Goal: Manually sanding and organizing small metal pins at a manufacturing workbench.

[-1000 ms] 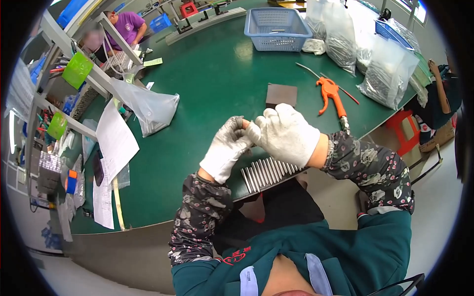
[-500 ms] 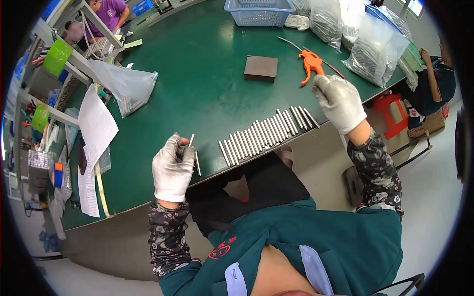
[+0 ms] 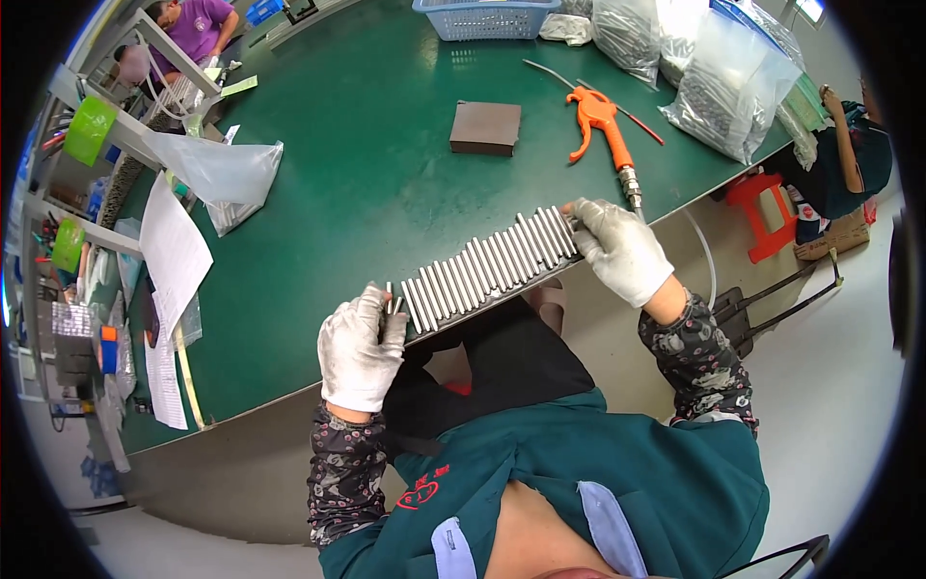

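Observation:
A slanting row of slim silvery metal rods point(image 3: 479, 267) lies side by side along the near edge of the green table. My left hand point(image 3: 362, 349), in a white glove with bare fingertips showing, is at the row's left end. Its fingers are closed around a metal rod, mostly hidden by the glove. At the right end, my gloved right hand point(image 3: 625, 253) has its thumb and fingers bent around the last rods, touching them. An orange air blow gun point(image 3: 600, 118) lies beyond my right hand, apart from it.
A brown block point(image 3: 485, 128) sits mid-table, with a blue plastic basket point(image 3: 487, 19) behind it. Clear bags of metal parts point(image 3: 725, 101) stand at the far right. Papers point(image 3: 174, 241) and a plastic bag point(image 3: 227, 174) lie left. Other people work at both far sides.
My right hand has come away from the air blow gun's handle, down and left to the row's right end. My left hand has moved right, against the row's left end.

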Available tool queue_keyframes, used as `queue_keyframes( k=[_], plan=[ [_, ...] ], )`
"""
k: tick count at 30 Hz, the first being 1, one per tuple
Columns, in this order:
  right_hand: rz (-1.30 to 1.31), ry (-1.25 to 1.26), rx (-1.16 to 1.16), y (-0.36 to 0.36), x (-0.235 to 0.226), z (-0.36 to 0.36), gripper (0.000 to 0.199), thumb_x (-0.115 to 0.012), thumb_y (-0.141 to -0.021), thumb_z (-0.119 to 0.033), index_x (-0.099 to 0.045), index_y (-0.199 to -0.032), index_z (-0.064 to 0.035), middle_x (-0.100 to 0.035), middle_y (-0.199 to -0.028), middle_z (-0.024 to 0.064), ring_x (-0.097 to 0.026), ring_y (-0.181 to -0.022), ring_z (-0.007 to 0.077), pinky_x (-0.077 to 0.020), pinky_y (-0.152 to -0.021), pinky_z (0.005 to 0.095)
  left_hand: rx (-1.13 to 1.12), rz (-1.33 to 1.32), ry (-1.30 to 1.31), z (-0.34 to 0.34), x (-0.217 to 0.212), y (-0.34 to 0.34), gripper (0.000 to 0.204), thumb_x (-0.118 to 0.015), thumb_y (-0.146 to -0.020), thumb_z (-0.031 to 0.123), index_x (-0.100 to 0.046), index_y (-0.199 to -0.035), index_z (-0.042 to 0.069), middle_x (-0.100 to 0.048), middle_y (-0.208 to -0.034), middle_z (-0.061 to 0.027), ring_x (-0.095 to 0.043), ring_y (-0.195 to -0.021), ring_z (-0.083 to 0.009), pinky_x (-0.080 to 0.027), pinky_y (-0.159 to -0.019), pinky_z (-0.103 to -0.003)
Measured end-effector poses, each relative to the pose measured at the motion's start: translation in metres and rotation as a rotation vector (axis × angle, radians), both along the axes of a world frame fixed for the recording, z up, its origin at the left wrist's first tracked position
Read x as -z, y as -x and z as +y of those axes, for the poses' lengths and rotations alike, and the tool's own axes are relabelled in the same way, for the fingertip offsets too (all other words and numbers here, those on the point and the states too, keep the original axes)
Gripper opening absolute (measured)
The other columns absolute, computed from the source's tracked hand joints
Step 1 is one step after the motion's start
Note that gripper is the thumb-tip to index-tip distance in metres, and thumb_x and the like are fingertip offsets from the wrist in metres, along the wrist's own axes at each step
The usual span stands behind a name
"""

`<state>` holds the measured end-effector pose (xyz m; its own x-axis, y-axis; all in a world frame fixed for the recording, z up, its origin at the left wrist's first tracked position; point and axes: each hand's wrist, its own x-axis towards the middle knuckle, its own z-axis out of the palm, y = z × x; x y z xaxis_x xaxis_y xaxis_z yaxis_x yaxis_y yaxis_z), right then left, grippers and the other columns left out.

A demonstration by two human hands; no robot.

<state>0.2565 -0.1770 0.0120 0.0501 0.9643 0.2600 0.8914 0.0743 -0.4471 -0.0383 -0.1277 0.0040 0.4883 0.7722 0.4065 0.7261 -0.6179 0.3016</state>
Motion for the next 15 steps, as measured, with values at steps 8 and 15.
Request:
queue_keyframes(
  k=[8,15],
  plan=[
    [-0.079,0.045,-0.250,-0.001,-0.013,0.015,0.089,-0.073,-0.051,-0.039,-0.041,-0.126,-0.0040,-0.044,-0.116,0.0212,-0.047,-0.103,0.0350,-0.0395,-0.090,0.0376,0.109,0.066,0.263,0.004,-0.023,0.009,0.066,-0.080,-0.049,0.018,-0.051,-0.106,0.001,-0.054,-0.087,-0.0118,-0.054,-0.079,-0.0274,-0.045,-0.072,-0.037],
    [-0.202,0.135,-0.315,0.008,-0.014,0.029,0.067,-0.072,-0.053,-0.036,-0.056,-0.113,-0.0108,-0.050,-0.102,0.0147,-0.051,-0.095,0.0315,-0.0448,-0.080,0.0381,0.083,0.110,0.378,0.011,-0.015,0.006,0.090,-0.082,-0.041,0.012,-0.044,-0.122,0.000,-0.044,-0.113,-0.0146,-0.054,-0.094,-0.0292,-0.046,-0.081,-0.033]
  ],
)
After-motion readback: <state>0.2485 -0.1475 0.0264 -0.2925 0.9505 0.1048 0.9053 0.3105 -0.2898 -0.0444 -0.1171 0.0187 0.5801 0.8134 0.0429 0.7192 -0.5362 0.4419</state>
